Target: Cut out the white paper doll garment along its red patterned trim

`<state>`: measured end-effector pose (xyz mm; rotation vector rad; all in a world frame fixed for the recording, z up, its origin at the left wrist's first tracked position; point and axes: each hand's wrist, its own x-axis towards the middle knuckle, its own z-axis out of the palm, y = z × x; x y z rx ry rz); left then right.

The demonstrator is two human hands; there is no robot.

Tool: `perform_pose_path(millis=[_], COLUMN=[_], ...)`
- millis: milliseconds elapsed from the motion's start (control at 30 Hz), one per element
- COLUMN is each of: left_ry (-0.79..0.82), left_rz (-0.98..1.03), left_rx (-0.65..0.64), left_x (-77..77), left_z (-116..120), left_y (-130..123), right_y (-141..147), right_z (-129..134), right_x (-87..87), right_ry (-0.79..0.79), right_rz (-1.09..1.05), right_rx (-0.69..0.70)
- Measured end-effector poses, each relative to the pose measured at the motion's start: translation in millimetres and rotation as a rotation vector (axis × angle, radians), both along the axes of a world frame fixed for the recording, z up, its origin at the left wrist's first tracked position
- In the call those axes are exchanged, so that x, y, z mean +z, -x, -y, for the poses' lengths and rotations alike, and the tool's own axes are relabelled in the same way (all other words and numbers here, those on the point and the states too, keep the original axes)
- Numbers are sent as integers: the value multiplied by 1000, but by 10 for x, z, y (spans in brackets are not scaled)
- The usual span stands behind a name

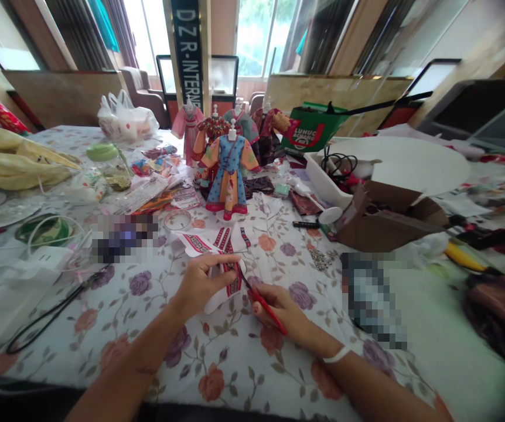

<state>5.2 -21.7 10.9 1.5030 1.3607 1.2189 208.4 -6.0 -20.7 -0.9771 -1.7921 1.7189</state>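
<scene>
Along the left side of the table (147, 328), which is covered with a flowered cloth, a yellow bag (15, 161) lies behind a white power strip (44, 269) and a green roll (47, 230). Next come a jar with a green lid (112, 169) and, farther back, a white plastic bag (128, 120).

Near the middle, the left hand (200, 282) is partly closed, forefinger stretched out and thumb below it, pinching a piece of patterned cloth (234, 282), white with a red and black strip. More strips of similar pattern (222, 239) lie just beyond the fingers; whether they are joined to the held piece I cannot tell. Behind them stands a small figure in a blue and orange dress (229, 170), with other dressed figures at its back.

Just right of the cloth, the right hand (282, 306) is closed around the handles of red scissors (275, 321), their blades at the cloth's right edge. A white band (337, 354) circles that wrist. Farther right sit a white tub (329, 187) and an open cardboard box (375, 228).
</scene>
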Motion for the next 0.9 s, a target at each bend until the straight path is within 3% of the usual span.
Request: perform_pose_path(millis=[333,633,900], left_ry=[6,8,-6], left_rz=[38,53,61], left_rx=[3,8,12], left_x=[-28,-37,-26], left_z=[-6,6,4], left_y=[-10,-26,-28], right_y=[20,8,-15], right_z=[-5,9,7], right_x=[23,-68,-132], right_ry=[28,152,132], right_rz=[-19,-88,-87], right_rx=[15,28,25])
